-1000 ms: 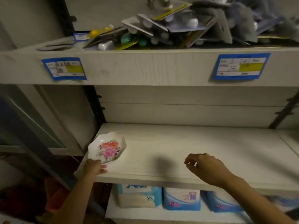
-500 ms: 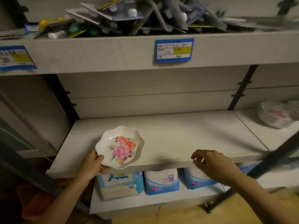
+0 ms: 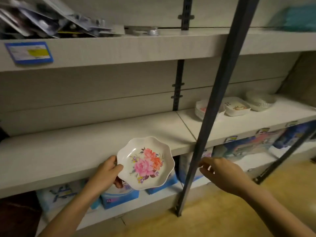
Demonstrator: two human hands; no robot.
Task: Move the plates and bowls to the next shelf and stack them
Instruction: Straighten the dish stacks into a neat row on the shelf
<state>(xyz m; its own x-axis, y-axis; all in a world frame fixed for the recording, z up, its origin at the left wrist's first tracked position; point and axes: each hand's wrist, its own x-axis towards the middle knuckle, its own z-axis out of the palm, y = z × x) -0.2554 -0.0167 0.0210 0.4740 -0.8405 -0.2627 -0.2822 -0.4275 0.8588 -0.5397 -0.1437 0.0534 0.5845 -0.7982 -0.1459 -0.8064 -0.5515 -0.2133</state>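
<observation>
- Left hand (image 3: 106, 173): bare, with slim fingers and a rounded thumb tip.
- Left forearm (image 3: 68, 211): bare and slender, with skin showing all the way to the picture's bottom edge.
- Right hand (image 3: 220, 170): bare and slightly blurred, with short nails faintly visible on the fingertips.
- Right forearm (image 3: 273, 202): bare and slender, with skin showing all the way to the lower right corner.

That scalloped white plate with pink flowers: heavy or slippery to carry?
Probably light: the left hand holds the scalloped white flowered plate by one edge alone. Its glossy surface may be slippery. It looks stiff, showing no sag.
</observation>
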